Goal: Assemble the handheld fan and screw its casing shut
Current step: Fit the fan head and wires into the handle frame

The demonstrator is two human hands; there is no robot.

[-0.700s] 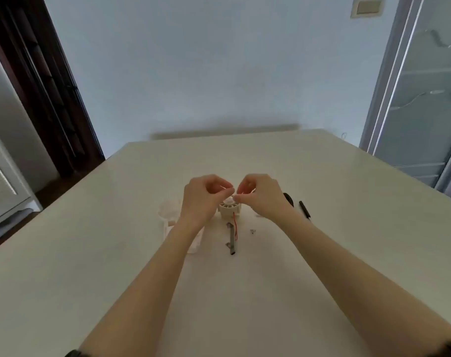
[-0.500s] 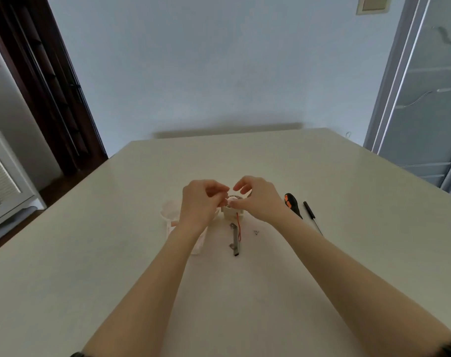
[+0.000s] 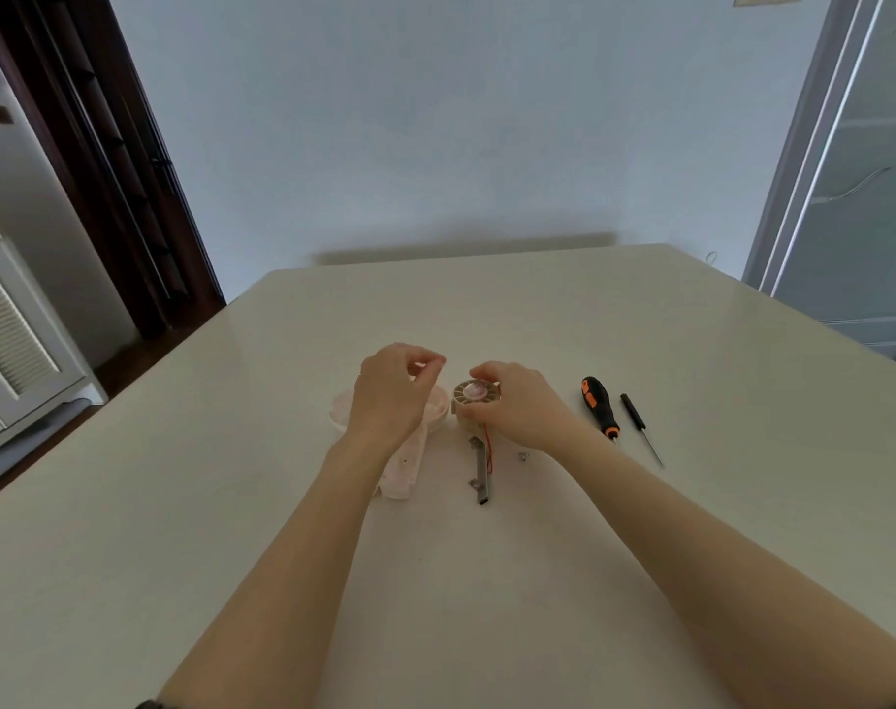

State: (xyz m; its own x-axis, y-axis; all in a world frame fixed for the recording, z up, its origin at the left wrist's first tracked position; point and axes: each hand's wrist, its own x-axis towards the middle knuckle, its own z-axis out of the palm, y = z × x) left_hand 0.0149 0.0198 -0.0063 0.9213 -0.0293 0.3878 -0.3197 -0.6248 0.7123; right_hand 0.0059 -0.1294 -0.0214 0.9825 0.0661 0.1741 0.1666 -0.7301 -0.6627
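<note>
Glossy cream tabletop point(image 3: 640, 350) carries the parts. Her right hand point(image 3: 520, 404) pinches the round ribbed beige fan motor unit point(image 3: 475, 392) at mid-table; the left hand point(image 3: 392, 388), fingers curled, hovers over the pale pink plastic casing shell point(image 3: 402, 468), whether holding something I cannot tell.

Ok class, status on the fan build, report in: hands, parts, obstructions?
Right hand grips fan motor unit. Left hand curled above pink casing. Screwdriver untouched. Nothing obstructing.
</note>
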